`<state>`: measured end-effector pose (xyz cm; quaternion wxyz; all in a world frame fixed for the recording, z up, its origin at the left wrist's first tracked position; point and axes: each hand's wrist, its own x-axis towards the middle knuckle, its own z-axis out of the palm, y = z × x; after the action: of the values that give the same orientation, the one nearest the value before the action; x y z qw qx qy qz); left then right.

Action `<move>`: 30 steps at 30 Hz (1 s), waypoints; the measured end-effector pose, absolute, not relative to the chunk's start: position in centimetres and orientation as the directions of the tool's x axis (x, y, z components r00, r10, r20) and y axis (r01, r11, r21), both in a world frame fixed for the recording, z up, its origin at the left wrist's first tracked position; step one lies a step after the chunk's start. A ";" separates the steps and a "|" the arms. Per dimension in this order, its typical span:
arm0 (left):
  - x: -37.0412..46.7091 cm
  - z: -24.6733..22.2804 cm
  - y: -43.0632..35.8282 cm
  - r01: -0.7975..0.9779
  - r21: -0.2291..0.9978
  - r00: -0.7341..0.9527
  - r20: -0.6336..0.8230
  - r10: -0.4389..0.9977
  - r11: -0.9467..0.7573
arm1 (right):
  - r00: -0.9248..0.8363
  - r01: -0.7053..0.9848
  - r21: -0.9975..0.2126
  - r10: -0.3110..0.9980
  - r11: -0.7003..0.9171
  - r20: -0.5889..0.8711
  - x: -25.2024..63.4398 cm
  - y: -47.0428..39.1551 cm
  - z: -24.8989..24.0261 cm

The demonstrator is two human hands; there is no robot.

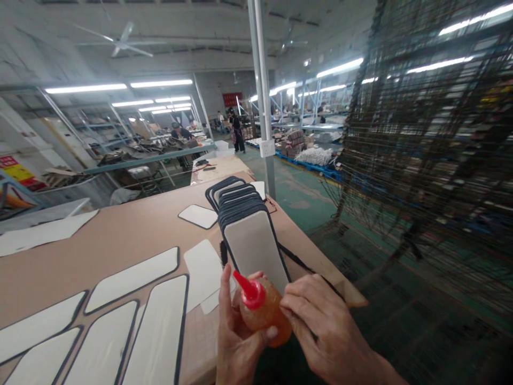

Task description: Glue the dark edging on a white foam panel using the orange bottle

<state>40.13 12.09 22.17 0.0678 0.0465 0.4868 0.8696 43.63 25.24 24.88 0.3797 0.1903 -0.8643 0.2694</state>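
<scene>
Holding the bottle (262, 315) with its red tip (246, 287) tilted up, the left hand (239, 345) wraps around it. Its thumb presses the front and one finger points up. The right hand (326, 323) has its fingertips curled close together at the bottle's side; I cannot tell if they pinch anything. The bottle is just by the near end of a pile of pale boards (253, 240). More dark-edged boards (160, 321) lie flat on the brown table (132, 224).

left hand (240, 345): cupped, one finger upright; right hand (320, 318): fingers curled, knuckles up
</scene>
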 end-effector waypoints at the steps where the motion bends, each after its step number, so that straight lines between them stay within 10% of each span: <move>1: 40.1 21.9 12.0 -0.073 0.856 -0.986 0.016 0.168 -0.513 | -0.633 -0.531 -0.313 -0.123 0.787 0.765 43.5 25.1 24.9; 6: 39.4 20.3 10.9 -0.077 0.813 -0.972 0.068 0.226 -0.577 | -0.599 -0.426 -0.339 0.019 0.839 0.800 42.2 26.8 25.3; 11: 39.1 20.3 10.0 -0.145 0.672 -0.920 0.179 0.349 -0.727 | -0.787 -0.316 -0.802 0.332 0.507 0.520 42.2 30.0 25.5; 21: 39.1 20.6 10.1 -0.141 0.613 -0.924 0.200 0.326 -0.777 | -0.928 -0.321 -0.936 0.150 0.146 0.341 44.4 27.9 23.0; 30: 40.2 20.7 9.7 -0.219 0.719 -0.888 0.133 0.439 -0.660 | -0.882 -0.440 -0.836 0.018 0.327 0.471 45.7 26.9 26.0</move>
<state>40.15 9.70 20.73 0.1831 0.1491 0.3693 0.8988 45.71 26.94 26.03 0.2029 0.1337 -0.7889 0.5645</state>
